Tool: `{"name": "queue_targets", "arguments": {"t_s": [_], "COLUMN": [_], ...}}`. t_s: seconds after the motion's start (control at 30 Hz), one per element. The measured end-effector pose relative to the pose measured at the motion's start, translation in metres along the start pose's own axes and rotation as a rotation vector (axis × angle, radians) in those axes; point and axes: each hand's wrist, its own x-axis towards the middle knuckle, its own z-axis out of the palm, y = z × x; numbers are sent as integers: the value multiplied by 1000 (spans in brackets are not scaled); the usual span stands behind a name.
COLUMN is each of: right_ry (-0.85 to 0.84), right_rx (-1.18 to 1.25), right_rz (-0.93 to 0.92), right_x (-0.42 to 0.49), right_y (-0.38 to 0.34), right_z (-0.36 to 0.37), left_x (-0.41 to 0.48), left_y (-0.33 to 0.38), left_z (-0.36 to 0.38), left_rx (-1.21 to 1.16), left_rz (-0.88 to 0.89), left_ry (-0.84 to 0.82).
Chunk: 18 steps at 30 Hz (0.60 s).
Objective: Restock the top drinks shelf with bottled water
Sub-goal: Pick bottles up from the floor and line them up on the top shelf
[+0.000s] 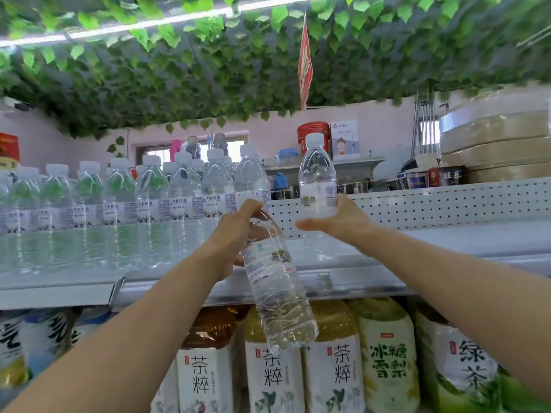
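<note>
Overhead, the top shelf (447,236): packed at left with a row of water bottles (119,192), bare at right. Below it, big tea bottles (334,353) shoulder to shoulder.

In front of the shelf edge, the hanging bottle (277,293): tilted, base down over the tea bottles. At the shelf, just right of the row's end, the upright bottle (317,174): standing or just above the surface, cannot tell.

On the left hand (232,236), fingers (253,205) clamped round the hanging bottle's neck and shoulder only. On the right hand (340,225), fingers (346,204) curled round the upright bottle's lower body, thumb out to the side.

Risks, as judged:
- Slip from the neck grip, with full weight below a smooth taper; drop onto the tea bottles.
- Knock of the hanging base against the shelf edge on the lift.
- Nudge of the row's end bottle while setting down; likely domino leftward, tall narrow bottles packed tight.
- Topple on release if set down off-vertical.
</note>
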Motion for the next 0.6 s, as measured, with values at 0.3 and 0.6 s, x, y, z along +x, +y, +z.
{"name": "queue_targets", "arguments": {"t_s": [0.3, 0.6], "right_ry": [-116, -110], "right_rx": [-20, 64], "right_rz": [80, 115], "right_x": [-9, -6], "right_y": [-1, 3], "right_z": [-3, -1], "left_x": [0, 3], "left_y": [-1, -4], "left_z": [-1, -2], "left_rx": [-32, -39], "left_rz": [4, 2], "left_ry": [-18, -27]}}
